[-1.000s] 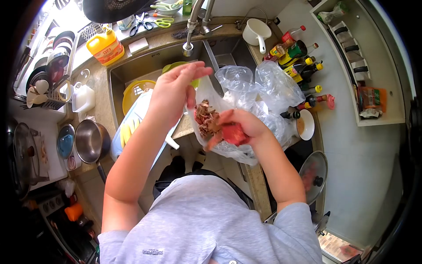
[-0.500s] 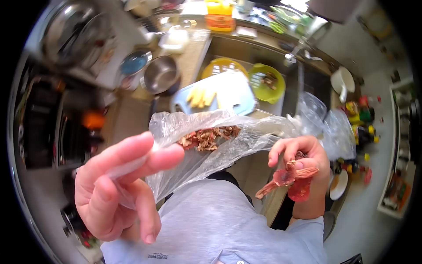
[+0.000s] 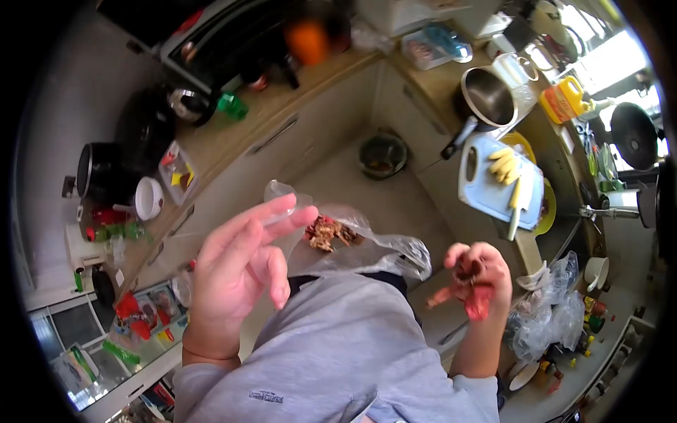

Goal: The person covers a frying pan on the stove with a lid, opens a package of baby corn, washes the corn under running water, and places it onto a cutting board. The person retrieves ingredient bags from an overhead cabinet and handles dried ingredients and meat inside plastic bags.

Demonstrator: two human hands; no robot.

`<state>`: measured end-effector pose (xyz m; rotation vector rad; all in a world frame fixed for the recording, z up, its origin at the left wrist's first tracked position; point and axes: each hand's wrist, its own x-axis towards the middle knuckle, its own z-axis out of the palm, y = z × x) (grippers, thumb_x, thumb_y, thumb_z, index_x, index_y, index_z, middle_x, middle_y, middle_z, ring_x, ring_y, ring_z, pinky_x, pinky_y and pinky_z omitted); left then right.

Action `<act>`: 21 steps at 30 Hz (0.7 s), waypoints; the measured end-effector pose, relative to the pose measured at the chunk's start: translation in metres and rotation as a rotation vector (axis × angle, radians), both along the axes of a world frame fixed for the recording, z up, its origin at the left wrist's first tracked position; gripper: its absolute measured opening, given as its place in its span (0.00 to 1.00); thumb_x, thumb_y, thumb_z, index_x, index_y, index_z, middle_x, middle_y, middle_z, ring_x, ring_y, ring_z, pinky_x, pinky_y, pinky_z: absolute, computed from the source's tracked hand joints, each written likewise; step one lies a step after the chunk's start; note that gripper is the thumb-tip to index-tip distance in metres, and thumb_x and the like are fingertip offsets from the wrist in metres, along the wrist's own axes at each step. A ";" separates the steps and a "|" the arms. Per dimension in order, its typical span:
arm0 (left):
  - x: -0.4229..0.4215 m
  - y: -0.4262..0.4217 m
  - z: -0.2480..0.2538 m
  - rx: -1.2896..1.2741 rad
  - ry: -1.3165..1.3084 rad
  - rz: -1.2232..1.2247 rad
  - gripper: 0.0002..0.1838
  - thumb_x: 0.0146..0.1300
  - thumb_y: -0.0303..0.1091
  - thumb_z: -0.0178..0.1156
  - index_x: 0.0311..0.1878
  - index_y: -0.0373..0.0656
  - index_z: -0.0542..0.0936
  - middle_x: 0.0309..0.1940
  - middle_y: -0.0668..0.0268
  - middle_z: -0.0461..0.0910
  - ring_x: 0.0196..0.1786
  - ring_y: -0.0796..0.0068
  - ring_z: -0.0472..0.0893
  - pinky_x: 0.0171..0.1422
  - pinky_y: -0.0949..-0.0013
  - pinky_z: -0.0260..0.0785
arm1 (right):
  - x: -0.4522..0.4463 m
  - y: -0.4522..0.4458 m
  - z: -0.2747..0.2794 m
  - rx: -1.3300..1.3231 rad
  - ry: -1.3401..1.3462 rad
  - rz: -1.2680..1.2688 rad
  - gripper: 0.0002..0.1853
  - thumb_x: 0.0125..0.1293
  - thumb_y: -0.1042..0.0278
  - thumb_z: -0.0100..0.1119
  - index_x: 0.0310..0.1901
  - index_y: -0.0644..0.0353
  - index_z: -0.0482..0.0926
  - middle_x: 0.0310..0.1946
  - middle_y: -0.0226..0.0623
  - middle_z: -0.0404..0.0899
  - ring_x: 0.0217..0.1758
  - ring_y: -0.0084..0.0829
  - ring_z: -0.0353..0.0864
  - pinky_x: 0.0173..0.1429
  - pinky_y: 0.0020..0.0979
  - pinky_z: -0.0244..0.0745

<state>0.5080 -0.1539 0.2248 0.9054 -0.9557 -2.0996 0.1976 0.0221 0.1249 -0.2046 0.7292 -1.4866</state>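
Note:
My left hand [image 3: 229, 275] holds the clear plastic bag [image 3: 398, 254] by its edge, between the index and middle fingers; the other fingers are loosely bent. Inside the bag, in front of my body, lies a heap of dried reddish-brown mushrooms [image 3: 328, 234]. To the right, my right hand [image 3: 498, 273] is closed around a few dried mushrooms [image 3: 479, 302], with red caps and a brown stem sticking out below the fingers. This hand is apart from the bag.
At the right, a blue cutting board [image 3: 483, 187] bears yellow pieces [image 3: 505, 166] and a knife [image 3: 520, 204], with a green bowl [image 3: 548, 211] partly beneath. Nearby stands a steel pot [image 3: 488, 99]. A dark bin [image 3: 383, 154] sits on the floor. Crumpled plastic bags [image 3: 546, 317] lie lower right.
My view has turned left, away from the sink, bringing the corner counter and floor bin into sight. The bag has come along in my left hand; the right hand still grips mushrooms.

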 end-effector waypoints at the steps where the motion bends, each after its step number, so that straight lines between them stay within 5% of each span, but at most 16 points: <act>1: 0.018 -0.004 -0.008 0.034 -0.044 0.030 0.23 0.81 0.37 0.45 0.70 0.32 0.69 0.63 0.38 0.75 0.21 0.77 0.79 0.24 0.76 0.74 | 0.032 -0.019 -0.004 -0.074 -0.135 -0.043 0.12 0.63 0.67 0.64 0.40 0.68 0.77 0.45 0.59 0.78 0.39 0.52 0.87 0.45 0.63 0.86; 5: 0.080 -0.018 -0.062 0.062 -0.083 -0.012 0.19 0.78 0.29 0.47 0.68 0.37 0.73 0.61 0.47 0.79 0.18 0.86 0.69 0.21 0.81 0.66 | 0.129 -0.077 -0.056 0.240 -0.280 -0.148 0.08 0.69 0.68 0.56 0.45 0.61 0.77 0.50 0.52 0.79 0.42 0.46 0.87 0.34 0.43 0.84; 7: 0.093 -0.015 -0.083 -0.032 -0.152 -0.070 0.22 0.74 0.29 0.58 0.68 0.35 0.73 0.58 0.53 0.80 0.30 0.88 0.74 0.31 0.84 0.68 | 0.169 -0.098 -0.061 0.314 -0.274 -0.055 0.08 0.72 0.68 0.52 0.48 0.57 0.78 0.52 0.48 0.80 0.44 0.43 0.86 0.29 0.33 0.83; 10: 0.105 -0.005 -0.113 -0.259 -0.226 -0.139 0.35 0.63 0.33 0.74 0.70 0.35 0.70 0.55 0.60 0.79 0.47 0.86 0.76 0.48 0.81 0.72 | 0.204 -0.130 -0.045 0.361 -0.077 0.279 0.11 0.73 0.66 0.52 0.50 0.61 0.78 0.40 0.42 0.84 0.32 0.34 0.86 0.27 0.29 0.81; 12: 0.107 -0.002 -0.106 -0.152 -0.183 -0.142 0.41 0.58 0.34 0.78 0.71 0.35 0.68 0.55 0.61 0.77 0.50 0.83 0.76 0.54 0.76 0.72 | 0.223 -0.143 -0.038 0.458 0.015 0.440 0.13 0.73 0.59 0.55 0.51 0.59 0.79 0.34 0.36 0.85 0.22 0.23 0.81 0.14 0.22 0.67; 16: 0.119 -0.001 -0.116 -0.304 -0.223 -0.110 0.40 0.61 0.28 0.74 0.73 0.33 0.64 0.60 0.59 0.76 0.59 0.74 0.78 0.63 0.68 0.75 | 0.236 -0.158 -0.060 0.417 -0.068 0.500 0.24 0.75 0.45 0.50 0.50 0.61 0.79 0.34 0.38 0.84 0.23 0.26 0.80 0.19 0.24 0.70; 18: 0.122 0.004 -0.114 -0.182 -0.159 -0.036 0.38 0.62 0.27 0.73 0.72 0.33 0.65 0.59 0.59 0.77 0.60 0.74 0.78 0.64 0.67 0.75 | 0.238 -0.160 -0.050 0.390 -0.103 0.568 0.30 0.76 0.38 0.46 0.50 0.62 0.78 0.35 0.39 0.84 0.25 0.27 0.80 0.22 0.25 0.71; 21: 0.115 0.012 -0.111 -0.189 -0.197 -0.009 0.38 0.62 0.29 0.73 0.72 0.33 0.66 0.56 0.61 0.78 0.58 0.75 0.78 0.64 0.69 0.73 | 0.234 -0.160 -0.033 0.449 -0.139 0.576 0.48 0.68 0.17 0.31 0.53 0.64 0.76 0.37 0.39 0.83 0.34 0.30 0.80 0.30 0.30 0.75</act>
